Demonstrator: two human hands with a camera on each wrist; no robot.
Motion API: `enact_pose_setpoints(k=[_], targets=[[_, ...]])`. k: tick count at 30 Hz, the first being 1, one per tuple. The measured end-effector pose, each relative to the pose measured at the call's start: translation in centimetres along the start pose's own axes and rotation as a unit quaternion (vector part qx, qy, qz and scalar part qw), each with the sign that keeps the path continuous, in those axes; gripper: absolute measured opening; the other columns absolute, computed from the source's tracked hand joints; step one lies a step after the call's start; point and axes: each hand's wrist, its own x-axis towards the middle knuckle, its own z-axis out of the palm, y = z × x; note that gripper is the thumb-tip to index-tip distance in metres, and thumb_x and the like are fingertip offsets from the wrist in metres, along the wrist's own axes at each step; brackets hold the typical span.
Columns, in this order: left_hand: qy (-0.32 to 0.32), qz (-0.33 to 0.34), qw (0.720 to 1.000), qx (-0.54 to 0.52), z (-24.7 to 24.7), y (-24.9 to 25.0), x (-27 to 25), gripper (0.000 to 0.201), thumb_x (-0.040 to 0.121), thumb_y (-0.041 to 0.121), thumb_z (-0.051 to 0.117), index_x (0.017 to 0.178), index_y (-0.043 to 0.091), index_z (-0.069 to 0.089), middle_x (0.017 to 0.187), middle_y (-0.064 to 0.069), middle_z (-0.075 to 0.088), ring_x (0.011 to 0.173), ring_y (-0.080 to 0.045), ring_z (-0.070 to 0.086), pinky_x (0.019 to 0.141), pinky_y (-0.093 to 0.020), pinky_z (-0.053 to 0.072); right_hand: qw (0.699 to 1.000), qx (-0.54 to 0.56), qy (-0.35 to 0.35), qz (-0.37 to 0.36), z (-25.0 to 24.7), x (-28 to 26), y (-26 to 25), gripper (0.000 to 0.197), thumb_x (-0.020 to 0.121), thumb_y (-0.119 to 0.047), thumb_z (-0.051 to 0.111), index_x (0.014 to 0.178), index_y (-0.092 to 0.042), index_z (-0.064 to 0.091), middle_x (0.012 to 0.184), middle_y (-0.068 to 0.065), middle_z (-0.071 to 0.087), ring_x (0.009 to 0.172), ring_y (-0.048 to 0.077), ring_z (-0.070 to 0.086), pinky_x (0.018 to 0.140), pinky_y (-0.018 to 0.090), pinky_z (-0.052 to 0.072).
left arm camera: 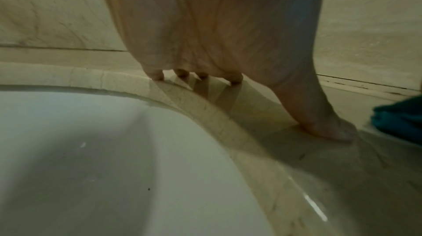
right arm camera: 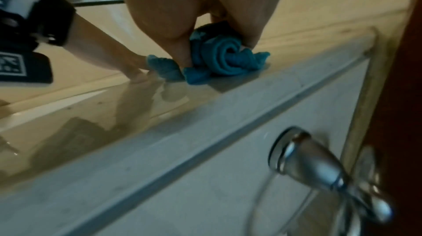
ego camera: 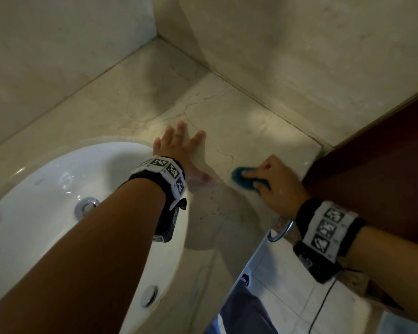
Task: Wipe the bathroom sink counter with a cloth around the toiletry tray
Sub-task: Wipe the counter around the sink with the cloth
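Pressing left hand [ego camera: 179, 147] flat on marble worktop [ego camera: 239, 121] beside white sink [ego camera: 46, 179], fingers [ego camera: 167, 132] spread straight. Gripping bunched teal cloth [ego camera: 244, 178] in right hand [ego camera: 276, 183], fingers curling around it, cloth touching worktop near front edge.

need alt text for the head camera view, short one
A person's right hand presses a bunched teal cloth onto a beige marble counter, while the left hand rests flat with fingers spread beside a white sink. No toiletry tray shows.

A teal cloth [ego camera: 245, 180], bunched and rolled, lies on the glossy beige marble surface [ego camera: 227, 112] just right of the white sink [ego camera: 46, 179].
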Motion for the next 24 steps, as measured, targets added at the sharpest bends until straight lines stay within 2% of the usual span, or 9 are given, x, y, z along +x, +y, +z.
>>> enact_pose_setpoints(k=[3, 7, 10, 12, 14, 18, 20, 22, 24], targets=[[0.006, 0.002, 1.000, 0.005, 0.4, 0.0, 0.2, 0.127, 0.047, 0.083, 0.066, 0.145, 0.046, -0.007, 0.157, -0.002, -0.020, 0.145, -0.034, -0.009, 0.117, -0.053, 0.006, 0.999, -0.003, -0.035, -0.027, -0.4, -0.1, 0.2, 0.034, 0.087, -0.005, 0.058, 0.116, -0.022, 0.065, 0.092, 0.002, 0.040, 0.081, 0.019, 0.047, 0.067, 0.013, 0.031], [-0.002, 0.000, 1.000, -0.007, 0.2, -0.2, 0.0, 0.126, 0.049, 0.081, 0.067, 0.145, 0.046, -0.007, 0.157, -0.003, -0.021, 0.145, -0.033, -0.011, 0.116, -0.052, 0.004, 0.987, -0.043, 0.101, 0.120, -3.1, 4.1, 5.2, 0.035, 0.087, -0.007, 0.057, 0.118, -0.022, 0.065, 0.112, 0.017, 0.050, 0.101, 0.030, 0.053, 0.087, 0.025, 0.037], [0.002, 0.007, 1.000, -0.008, 0.1, 0.0, -0.2, 0.125, 0.050, 0.080, 0.068, 0.145, 0.045, -0.005, 0.157, -0.005, -0.020, 0.145, -0.034, -0.011, 0.117, -0.053, 0.004, 0.973, -0.042, 0.134, 0.184, -3.4, 3.3, 5.5, 0.035, 0.089, -0.010, 0.056, 0.120, -0.022, 0.063, 0.121, 0.019, 0.048, 0.110, 0.036, 0.051, 0.093, 0.030, 0.039], [0.013, 0.014, 1.000, -0.002, 0.1, 0.2, -0.1, 0.124, 0.048, 0.081, 0.068, 0.144, 0.044, -0.002, 0.157, -0.006, -0.017, 0.144, -0.037, -0.008, 0.116, -0.055, 0.008, 0.977, -0.051, 0.103, 0.180, -2.4, 1.2, 3.3, 0.035, 0.089, -0.012, 0.055, 0.122, -0.025, 0.061, 0.111, 0.016, 0.046, 0.098, 0.033, 0.052, 0.085, 0.030, 0.039], [0.016, 0.014, 1.000, 0.005, 0.1, 0.2, 0.0, 0.122, 0.049, 0.082, 0.066, 0.143, 0.044, -0.002, 0.157, -0.007, -0.017, 0.144, -0.038, -0.007, 0.115, -0.055, 0.009, 0.988, -0.045, 0.058, 0.133, -0.9, -1.4, 0.6, 0.036, 0.090, -0.014, 0.056, 0.122, -0.028, 0.061, 0.098, 0.006, 0.041, 0.083, 0.023, 0.048, 0.074, 0.021, 0.034], [0.022, 0.010, 1.000, 0.007, 0.4, -0.2, 0.0, 0.121, 0.049, 0.084, 0.063, 0.144, 0.045, -0.002, 0.158, -0.007, -0.016, 0.145, -0.037, -0.006, 0.116, -0.053, 0.010, 0.999, -0.010, -0.001, 0.031, 0.5, -3.4, -0.6, 0.033, 0.089, -0.009, 0.057, 0.119, -0.023, 0.064, 0.088, -0.001, 0.036, 0.075, 0.015, 0.043, 0.064, 0.012, 0.033], [0.025, 0.008, 1.000, 0.004, 0.4, -0.2, 0.1, 0.122, 0.048, 0.084, 0.064, 0.144, 0.045, -0.001, 0.158, -0.006, -0.014, 0.145, -0.036, -0.004, 0.116, -0.053, 0.011, 0.999, -0.037, -0.003, 0.027, -0.5, -1.2, 1.1, 0.035, 0.089, -0.008, 0.056, 0.120, -0.023, 0.063, 0.091, 0.003, 0.039, 0.077, 0.017, 0.043, 0.063, 0.013, 0.030], [0.015, 0.000, 1.000, -0.001, 0.4, -0.1, -0.1, 0.124, 0.050, 0.081, 0.066, 0.146, 0.044, -0.003, 0.158, -0.006, -0.016, 0.145, -0.035, -0.006, 0.117, -0.052, 0.009, 0.993, -0.064, 0.057, 0.077, -2.3, 1.8, 3.9, 0.035, 0.089, -0.007, 0.056, 0.121, -0.020, 0.063, 0.103, 0.014, 0.050, 0.089, 0.028, 0.052, 0.067, 0.011, 0.025], [0.003, -0.010, 1.000, -0.002, 0.1, 0.2, -0.5, 0.123, 0.053, 0.078, 0.068, 0.147, 0.043, -0.004, 0.158, -0.005, -0.018, 0.145, -0.033, -0.009, 0.117, -0.051, 0.006, 0.985, -0.048, 0.110, 0.126, -3.9, 3.8, 6.1, 0.033, 0.088, -0.004, 0.056, 0.119, -0.014, 0.064, 0.119, 0.017, 0.057, 0.105, 0.033, 0.056, 0.075, 0.010, 0.029]])
